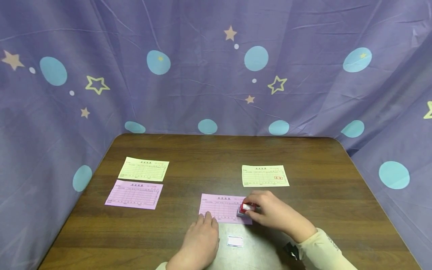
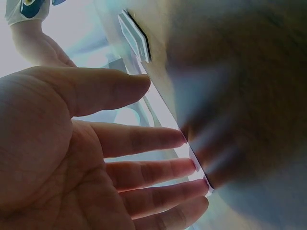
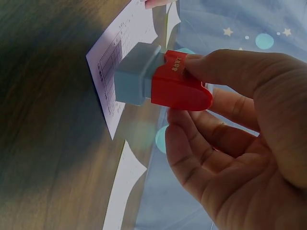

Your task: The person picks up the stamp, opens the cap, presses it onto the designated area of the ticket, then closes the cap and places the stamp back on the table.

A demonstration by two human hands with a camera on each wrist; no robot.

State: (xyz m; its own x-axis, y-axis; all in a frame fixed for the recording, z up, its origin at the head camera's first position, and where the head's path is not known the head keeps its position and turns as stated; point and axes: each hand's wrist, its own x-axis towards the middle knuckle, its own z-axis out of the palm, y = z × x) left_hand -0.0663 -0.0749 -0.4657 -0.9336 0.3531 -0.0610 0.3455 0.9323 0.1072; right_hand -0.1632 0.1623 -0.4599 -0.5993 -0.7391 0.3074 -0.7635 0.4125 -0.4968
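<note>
A pink printed form lies in front of me on the wooden table. My left hand rests straight fingertips on its lower left edge, as the left wrist view also shows. Between thumb and fingers, my right hand pinches a red stamp with a grey-blue base. The stamp stands over the form's right part, base towards the paper; whether it touches cannot be told. No stamp mark shows on the visible part of this form. A small white rectangular piece with a dark rim lies just below the form.
A yellow form with a red boxed mark lies behind my right hand. At the left lie another yellow form and another pink form. A small black object lies by my right sleeve. A purple curtain surrounds the table.
</note>
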